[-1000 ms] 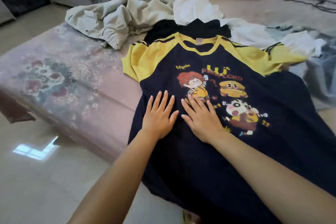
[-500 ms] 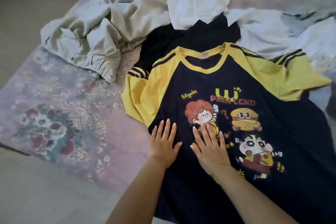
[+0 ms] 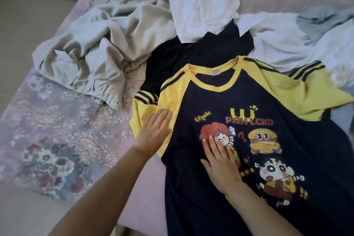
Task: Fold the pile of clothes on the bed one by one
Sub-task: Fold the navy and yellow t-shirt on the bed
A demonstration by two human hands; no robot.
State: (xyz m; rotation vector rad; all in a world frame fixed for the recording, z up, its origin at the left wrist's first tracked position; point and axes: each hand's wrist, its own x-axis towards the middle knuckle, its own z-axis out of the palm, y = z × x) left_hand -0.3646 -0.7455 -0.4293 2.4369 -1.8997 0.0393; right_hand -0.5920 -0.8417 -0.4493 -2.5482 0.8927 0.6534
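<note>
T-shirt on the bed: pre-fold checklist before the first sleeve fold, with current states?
1. Navy and yellow T-shirt print side up, collar away from the person: ok.
2. Left hand flat on the yellow sleeve, no grip: ok.
3. Right hand flat on the print, pinning the body: ok.
4. Left sleeve smoothed: not ok, bunched at its edge.
5. Far sleeve flat: not ok, it runs onto the white clothes.
6. Hem spread flat: cannot tell, it runs out of the picture.
</note>
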